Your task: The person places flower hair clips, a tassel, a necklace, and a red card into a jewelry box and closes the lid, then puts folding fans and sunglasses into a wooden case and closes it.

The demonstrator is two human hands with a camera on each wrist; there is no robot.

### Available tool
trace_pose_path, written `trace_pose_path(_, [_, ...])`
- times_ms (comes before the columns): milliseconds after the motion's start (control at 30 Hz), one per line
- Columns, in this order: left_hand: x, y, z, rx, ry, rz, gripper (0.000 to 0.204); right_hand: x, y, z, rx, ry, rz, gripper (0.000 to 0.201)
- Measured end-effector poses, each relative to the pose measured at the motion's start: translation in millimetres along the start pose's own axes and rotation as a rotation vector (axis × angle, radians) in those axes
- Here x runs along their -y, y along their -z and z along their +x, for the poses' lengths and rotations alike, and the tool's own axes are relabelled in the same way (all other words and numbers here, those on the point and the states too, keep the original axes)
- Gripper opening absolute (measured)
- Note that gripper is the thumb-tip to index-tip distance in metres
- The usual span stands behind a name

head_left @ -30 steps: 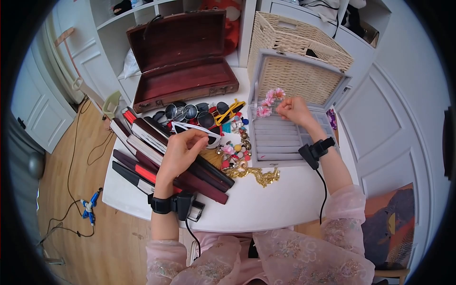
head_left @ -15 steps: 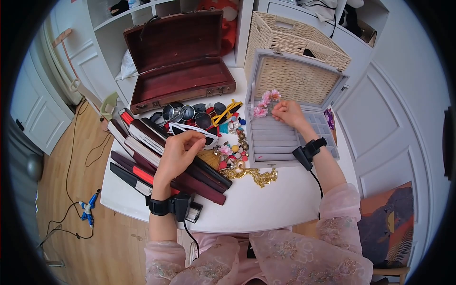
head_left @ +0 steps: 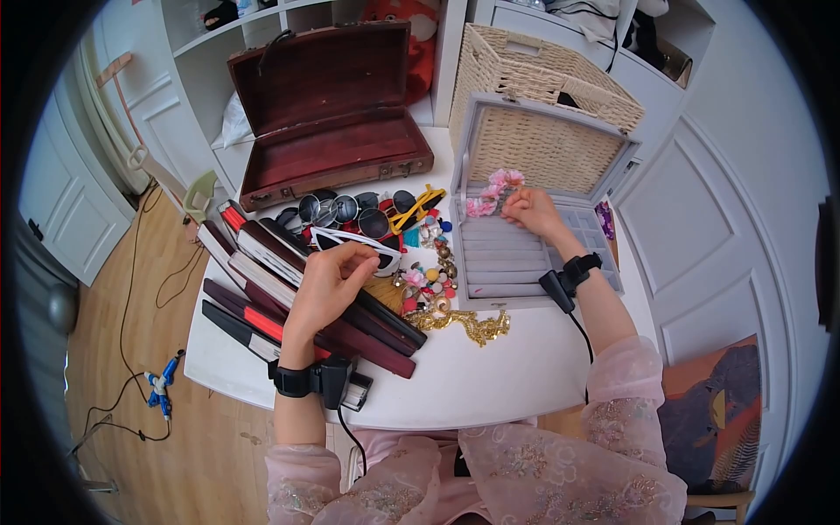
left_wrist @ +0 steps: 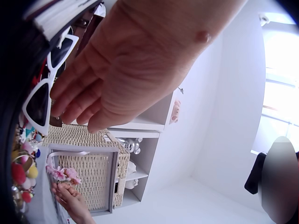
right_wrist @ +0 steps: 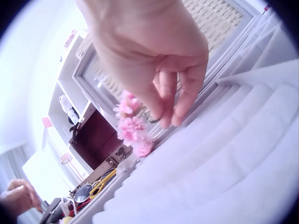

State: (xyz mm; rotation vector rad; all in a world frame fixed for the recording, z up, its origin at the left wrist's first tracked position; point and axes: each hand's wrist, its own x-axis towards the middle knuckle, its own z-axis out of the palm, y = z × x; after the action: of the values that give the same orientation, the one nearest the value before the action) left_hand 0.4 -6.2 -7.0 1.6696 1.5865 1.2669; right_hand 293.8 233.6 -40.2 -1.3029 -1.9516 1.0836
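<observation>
My right hand point(head_left: 532, 213) pinches one end of a strand of pink artificial flowers point(head_left: 494, 188) between thumb and fingertips. The flowers point(right_wrist: 132, 126) hang beside the fingers, over the far left part of the grey jewelry box point(head_left: 503, 293), whose lid stands up. Soft padded ring rolls point(head_left: 503, 254) line the box below that hand. My left hand point(head_left: 328, 284) hovers with loosely bent fingers over the books point(head_left: 271, 254), holding nothing. Just past its fingers lie white-framed sunglasses point(left_wrist: 38, 105), partly hidden by the hand in the head view.
Behind the books stands an open brown suitcase point(head_left: 341, 149) with a red lining. Several round sunglasses point(head_left: 346, 207), yellow glasses point(head_left: 418, 208), beads point(head_left: 442, 262) and gold chain point(head_left: 481, 328) fill the table's middle. A woven basket point(head_left: 542, 66) stands behind the jewelry box lid.
In my right hand the pink flowers have tilted and come slightly lower at the box's far left. The left hand has stayed over the books. The head view has shifted slightly.
</observation>
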Motion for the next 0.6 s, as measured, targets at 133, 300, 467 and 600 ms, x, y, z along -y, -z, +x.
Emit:
trace_pose_path(133, [0.5,0.0,-0.1,0.003,0.0,0.004,0.019,6.1,1.8,-2.0,0.064,-0.079,0.199,0.01])
trace_pose_path(300, [1.3,0.1,0.2,-0.002,-0.008,0.024,0.019,-1.7,1.1,2.3,-0.013,-0.012,0.033,0.008])
trace_pose_path(467, [-1.7,-0.1,-0.1,-0.002,-0.005,0.035,0.019,-6.6,-0.7,5.5,-0.109,0.092,-0.397,0.012])
trace_pose_path(600, [-1.9,-0.3,-0.1,-0.001,-0.007,0.041,0.019,0.4,-4.0,2.0,-0.145,0.063,-0.509,0.013])
